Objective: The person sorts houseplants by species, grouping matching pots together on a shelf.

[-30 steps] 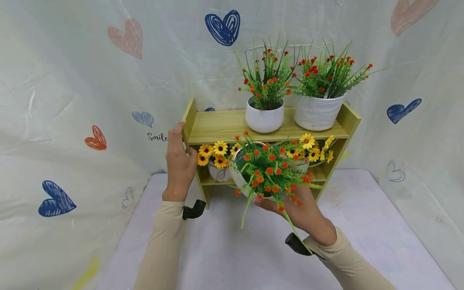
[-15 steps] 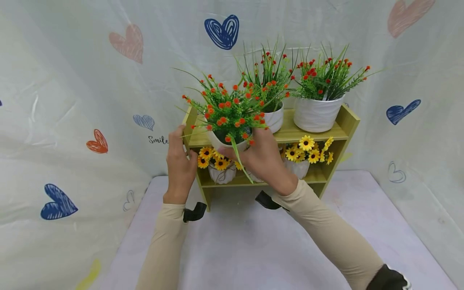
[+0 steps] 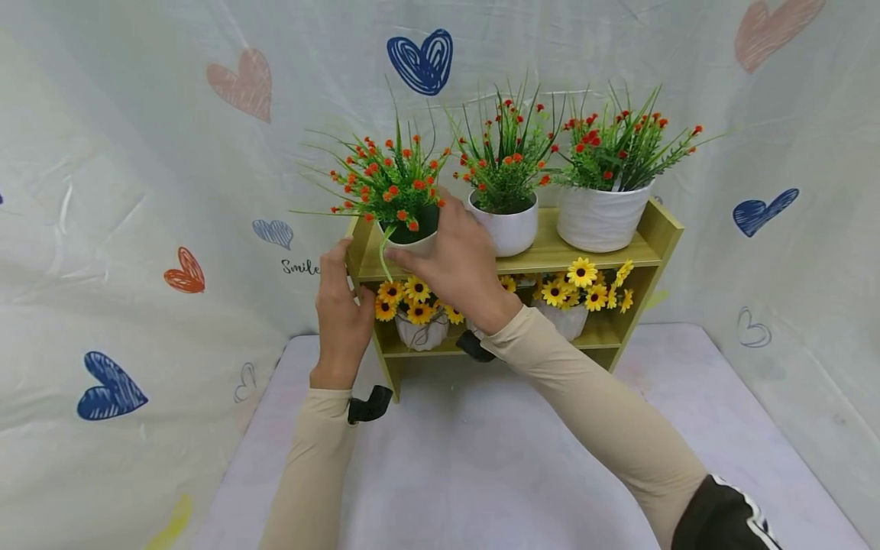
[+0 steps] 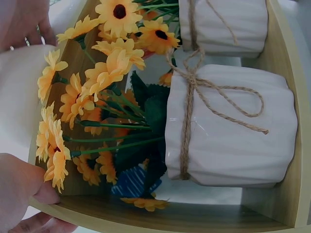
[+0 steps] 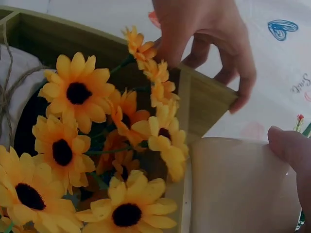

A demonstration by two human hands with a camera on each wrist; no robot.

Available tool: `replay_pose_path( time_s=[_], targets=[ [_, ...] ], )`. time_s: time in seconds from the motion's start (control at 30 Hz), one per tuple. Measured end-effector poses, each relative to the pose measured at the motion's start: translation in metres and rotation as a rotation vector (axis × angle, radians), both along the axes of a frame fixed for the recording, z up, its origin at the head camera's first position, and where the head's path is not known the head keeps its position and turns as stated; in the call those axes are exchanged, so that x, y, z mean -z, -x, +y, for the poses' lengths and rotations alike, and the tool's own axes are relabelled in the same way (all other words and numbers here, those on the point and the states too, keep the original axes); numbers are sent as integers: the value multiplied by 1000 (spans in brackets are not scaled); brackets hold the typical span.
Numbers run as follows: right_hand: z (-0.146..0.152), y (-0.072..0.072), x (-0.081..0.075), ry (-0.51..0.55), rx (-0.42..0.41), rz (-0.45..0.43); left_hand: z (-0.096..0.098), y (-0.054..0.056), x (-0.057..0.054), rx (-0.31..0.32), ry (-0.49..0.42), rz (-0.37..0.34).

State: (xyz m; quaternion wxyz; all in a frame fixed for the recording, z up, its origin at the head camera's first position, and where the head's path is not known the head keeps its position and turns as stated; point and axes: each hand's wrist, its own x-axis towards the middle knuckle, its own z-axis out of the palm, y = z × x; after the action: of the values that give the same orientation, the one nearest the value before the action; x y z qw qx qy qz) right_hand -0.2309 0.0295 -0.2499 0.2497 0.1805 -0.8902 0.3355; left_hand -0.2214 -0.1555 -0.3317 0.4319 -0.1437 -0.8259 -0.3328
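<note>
In the head view my right hand (image 3: pixel 461 260) holds a white flowerpot (image 3: pixel 415 243) of orange-red flowers and grass at the left end of the upper board of a wooden shelf (image 3: pixel 550 256). Its thumb lies along the near side of the pot; the other fingers are mostly hidden. Whether the pot's base touches the board, I cannot tell. My left hand (image 3: pixel 344 321) grips the shelf's left side panel, fingers outside and thumb in front, as the right wrist view also shows. That same pot (image 5: pixel 238 184) appears large there, beside the panel's top.
Two more white pots with red flowers, a smooth one (image 3: pixel 505 229) and a ribbed one (image 3: pixel 605 218), stand farther right on the upper board. Below, white pots of yellow flowers, one tied with twine (image 4: pixel 233 126), fill the lower tier. A heart-printed curtain (image 3: pixel 137 191) hangs behind.
My right hand has carried the pot from in front of the shelf up and left to the upper board's left end, and the pot now stands more upright. The left hand stays on the panel.
</note>
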Motion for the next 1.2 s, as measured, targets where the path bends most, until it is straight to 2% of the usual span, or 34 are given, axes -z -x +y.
replay_pose_path(
  time_s=[0.27,0.53,0.87,1.03,1.2],
  targets=[
    [-11,8,2,-87,29,10,1,-1,-1,-9,-1,-8],
    [-18,12,-2,-220,77,107,1,-2,-1,-12,3,-10],
    [-25,16,4,-430,295,313,2,-1,-1,-20,6,-11],
    [-25,17,7,-462,359,331,2,0,-1,-23,2,-18],
    [-21,17,10,-450,353,371,2,0,-1,-26,0,-23]
  ],
)
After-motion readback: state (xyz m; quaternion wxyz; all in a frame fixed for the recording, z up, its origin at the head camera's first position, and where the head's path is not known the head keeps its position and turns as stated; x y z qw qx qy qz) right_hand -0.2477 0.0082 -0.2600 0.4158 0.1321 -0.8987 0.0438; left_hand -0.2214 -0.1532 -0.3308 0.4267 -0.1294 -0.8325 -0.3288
